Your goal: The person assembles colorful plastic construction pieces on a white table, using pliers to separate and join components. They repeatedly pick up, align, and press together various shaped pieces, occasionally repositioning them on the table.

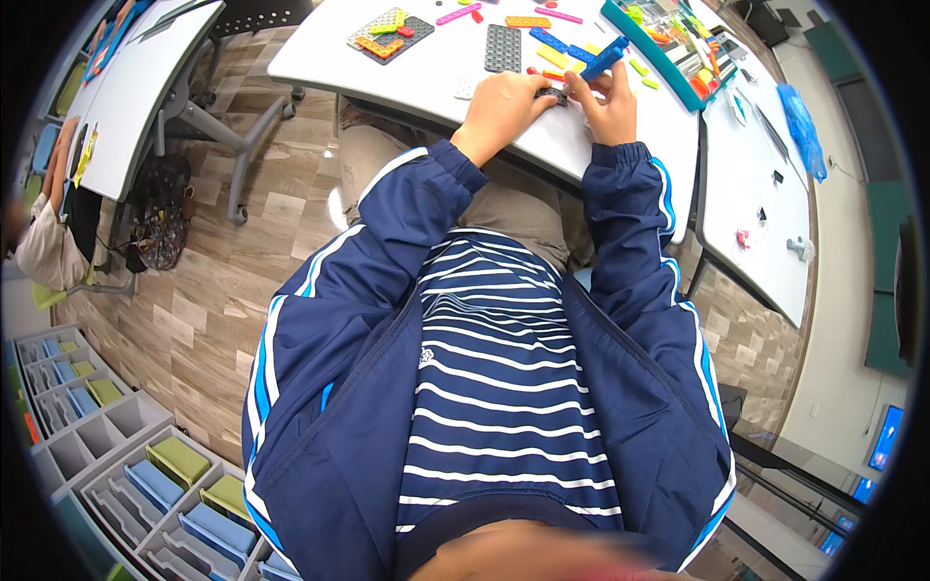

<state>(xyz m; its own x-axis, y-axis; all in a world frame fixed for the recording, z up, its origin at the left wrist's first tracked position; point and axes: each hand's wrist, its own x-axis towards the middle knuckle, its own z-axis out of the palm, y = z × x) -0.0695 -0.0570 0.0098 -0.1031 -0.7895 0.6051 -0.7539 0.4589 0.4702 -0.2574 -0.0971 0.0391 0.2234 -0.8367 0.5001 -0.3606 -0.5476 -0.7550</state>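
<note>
Hands [557, 102] together over small piece [554, 94]

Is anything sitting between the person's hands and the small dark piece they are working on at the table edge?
Nothing visible does. The left hand and right hand both already touch the small dark piece at the white table's near edge; the right hand also holds a blue strip. Other loose pieces lie farther back.

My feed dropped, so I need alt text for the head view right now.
Both hands meet at a white table's near edge: the left hand presses a small dark piece, the right hand holds a blue strip. Coloured strips, a grey plate and a teal parts tray lie beyond.
</note>
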